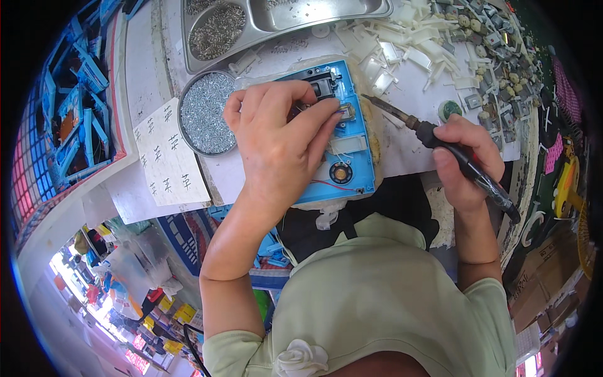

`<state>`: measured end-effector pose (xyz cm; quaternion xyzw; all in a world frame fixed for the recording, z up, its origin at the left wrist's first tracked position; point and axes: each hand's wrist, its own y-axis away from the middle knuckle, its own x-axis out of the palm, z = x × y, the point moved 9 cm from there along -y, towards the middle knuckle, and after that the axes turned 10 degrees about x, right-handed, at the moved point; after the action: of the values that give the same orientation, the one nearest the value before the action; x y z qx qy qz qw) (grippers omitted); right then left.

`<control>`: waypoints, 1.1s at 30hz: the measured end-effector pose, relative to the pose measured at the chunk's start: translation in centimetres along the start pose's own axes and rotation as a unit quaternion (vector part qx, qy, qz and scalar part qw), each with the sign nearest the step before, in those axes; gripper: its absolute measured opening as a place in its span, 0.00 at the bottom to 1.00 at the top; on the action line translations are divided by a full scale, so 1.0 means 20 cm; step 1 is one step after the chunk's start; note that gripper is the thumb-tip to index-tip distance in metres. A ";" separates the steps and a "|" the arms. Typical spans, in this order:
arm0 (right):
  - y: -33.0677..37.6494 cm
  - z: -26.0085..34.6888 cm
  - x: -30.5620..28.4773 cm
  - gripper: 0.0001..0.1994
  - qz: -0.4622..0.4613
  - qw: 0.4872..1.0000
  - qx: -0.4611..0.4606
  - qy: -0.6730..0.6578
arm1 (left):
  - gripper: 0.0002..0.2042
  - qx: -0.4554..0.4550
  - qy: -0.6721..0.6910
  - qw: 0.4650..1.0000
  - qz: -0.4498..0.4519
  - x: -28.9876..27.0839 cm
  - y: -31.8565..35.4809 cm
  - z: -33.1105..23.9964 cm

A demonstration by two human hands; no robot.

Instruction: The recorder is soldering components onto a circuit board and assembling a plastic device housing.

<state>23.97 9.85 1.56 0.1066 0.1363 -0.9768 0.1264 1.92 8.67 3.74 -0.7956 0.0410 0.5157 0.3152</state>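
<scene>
A blue plastic housing (366, 160) lies on the table in front of me, with a small round speaker (340, 173), a red wire and a white part inside. My left hand (273, 129) rests over its left side. The thumb and index finger are pinched together near a small component (346, 112) at the right of the housing; whatever they hold is too small to make out. In my right hand (468, 160) is a soldering iron (427, 133), gripped by its black handle. Its tip points left, just off the housing's right edge and apart from it.
Left of the housing stands a round dish (213, 113) of small screws beside a handwritten sheet (169, 157). A metal tray (295, 22) with springs sits behind. White plastic parts (418, 38) and small grey pieces (496, 56) pile up at back right. A crate (122, 113) holds blue parts.
</scene>
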 end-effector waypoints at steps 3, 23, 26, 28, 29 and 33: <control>0.01 -0.02 -0.02 0.12 -0.016 1.000 0.012 -0.020 | 0.13 0.041 0.006 0.999 -0.015 -0.02 0.01 -0.01; 0.06 0.01 0.03 0.11 0.013 1.000 0.005 -0.014 | 0.11 0.046 -0.009 0.999 -0.001 0.05 0.02 -0.06; 0.06 0.02 0.05 0.11 0.024 1.000 0.004 -0.011 | 0.10 0.051 -0.009 0.999 -0.008 0.05 0.02 -0.06; 0.07 0.02 0.06 0.12 0.029 1.000 0.005 -0.010 | 0.10 0.052 -0.005 0.999 -0.010 0.05 0.01 -0.06; 0.07 0.02 0.07 0.12 0.029 0.999 0.005 -0.011 | 0.10 0.052 -0.003 0.999 -0.011 0.05 0.01 -0.07; 0.06 0.02 0.08 0.11 0.033 0.999 0.001 -0.013 | 0.10 0.052 -0.005 0.999 -0.008 0.05 0.02 -0.07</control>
<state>22.80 8.17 1.33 0.0980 0.1298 -0.9736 0.1603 3.35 8.00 3.04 -0.7762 0.0598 0.5140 0.3602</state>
